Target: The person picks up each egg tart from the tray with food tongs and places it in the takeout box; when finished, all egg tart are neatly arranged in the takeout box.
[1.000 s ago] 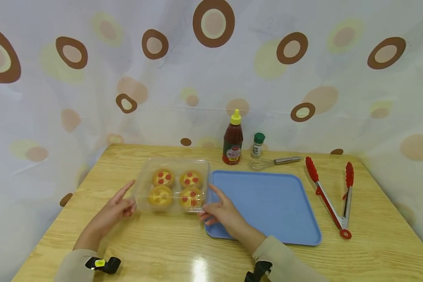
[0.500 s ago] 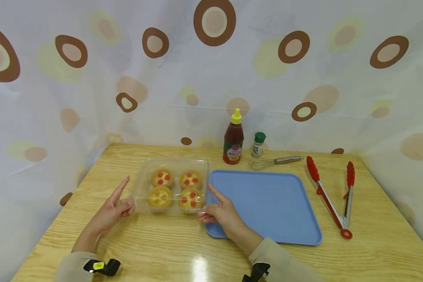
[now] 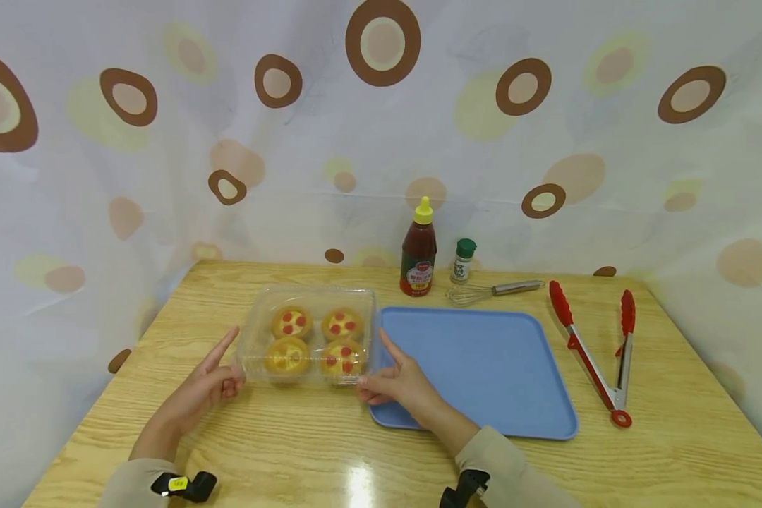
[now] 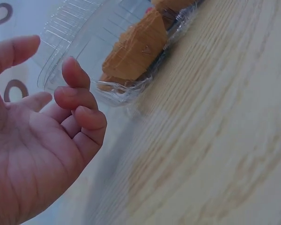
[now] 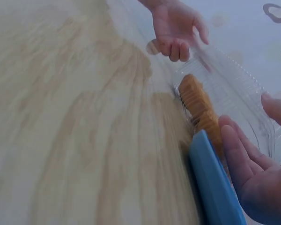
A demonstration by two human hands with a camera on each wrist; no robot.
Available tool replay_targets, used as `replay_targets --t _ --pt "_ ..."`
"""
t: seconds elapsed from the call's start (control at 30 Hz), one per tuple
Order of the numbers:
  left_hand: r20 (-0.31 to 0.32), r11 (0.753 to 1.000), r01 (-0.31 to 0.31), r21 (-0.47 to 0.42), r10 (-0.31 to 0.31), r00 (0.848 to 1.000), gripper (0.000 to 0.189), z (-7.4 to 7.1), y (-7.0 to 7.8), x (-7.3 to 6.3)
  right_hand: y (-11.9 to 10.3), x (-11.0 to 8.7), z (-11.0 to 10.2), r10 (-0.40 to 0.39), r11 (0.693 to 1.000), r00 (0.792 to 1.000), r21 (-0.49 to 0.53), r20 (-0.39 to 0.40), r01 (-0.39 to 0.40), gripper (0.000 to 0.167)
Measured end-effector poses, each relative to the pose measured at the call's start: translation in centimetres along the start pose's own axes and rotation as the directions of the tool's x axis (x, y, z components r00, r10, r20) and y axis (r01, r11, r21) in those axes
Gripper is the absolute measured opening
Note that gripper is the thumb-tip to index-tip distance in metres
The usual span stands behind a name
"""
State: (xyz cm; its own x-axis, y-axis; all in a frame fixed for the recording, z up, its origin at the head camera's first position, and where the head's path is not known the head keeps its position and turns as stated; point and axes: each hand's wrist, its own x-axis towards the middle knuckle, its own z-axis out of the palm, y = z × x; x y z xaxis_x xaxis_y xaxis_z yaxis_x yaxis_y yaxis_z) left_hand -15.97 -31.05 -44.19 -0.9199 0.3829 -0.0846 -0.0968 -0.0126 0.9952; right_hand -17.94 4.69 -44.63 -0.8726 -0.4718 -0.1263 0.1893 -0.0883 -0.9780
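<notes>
In the head view, a clear plastic clamshell box (image 3: 307,296) sits on the left of the table with its lid down. Inside are several round golden tarts (image 3: 287,355), most with red dots on top. My left hand (image 3: 198,391) is beside the box's left front corner, index finger extended, the other fingers loosely bent. The left wrist view shows nothing in that palm. At the right front corner is my right hand (image 3: 409,388), thumb near the box edge and index finger pointing forward. In the right wrist view its fingers (image 5: 236,145) are fairly straight and overlap the box.
A blue tray (image 3: 482,381) lies right of the box, partly under my right hand in the head view. Behind stand a sauce bottle (image 3: 418,261) and a green-capped shaker (image 3: 463,262), with a whisk (image 3: 514,288) in front. Red tongs (image 3: 600,374) lie spread at the right.
Both hands stay by the box with only small finger shifts. My right thumb has drawn back slightly from the box's front corner. The other things stay put.
</notes>
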Motion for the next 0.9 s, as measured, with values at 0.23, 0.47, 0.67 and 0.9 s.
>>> replay_targets --t 0.23,0.47,0.67,0.9 --pt "0.090 0.993 -0.113 -0.040 0.116 0.989 0.063 -0.8 0.0 -1.6 -0.2 -1.2 -3.2 0.006 0.985 1.000 -0.170 0.006 -0.005 0.104" --pt "0.117 0.955 -0.296 -0.021 0.296 0.948 0.055 -2.1 1.6 -4.1 -2.5 -4.3 -8.4 -0.012 0.948 0.998 -0.319 -0.055 -0.006 0.099" --pt "0.076 0.857 -0.512 0.056 0.507 0.858 0.051 -1.2 5.1 -3.4 -6.4 -7.1 -12.4 -0.075 0.901 0.988 -0.434 -0.134 0.009 0.094" --pt "-0.130 0.719 -0.470 0.513 0.606 0.785 0.041 4.7 10.5 1.7 -11.9 -8.9 -13.9 -0.270 0.612 0.931 -0.790 -0.245 -0.030 0.080"
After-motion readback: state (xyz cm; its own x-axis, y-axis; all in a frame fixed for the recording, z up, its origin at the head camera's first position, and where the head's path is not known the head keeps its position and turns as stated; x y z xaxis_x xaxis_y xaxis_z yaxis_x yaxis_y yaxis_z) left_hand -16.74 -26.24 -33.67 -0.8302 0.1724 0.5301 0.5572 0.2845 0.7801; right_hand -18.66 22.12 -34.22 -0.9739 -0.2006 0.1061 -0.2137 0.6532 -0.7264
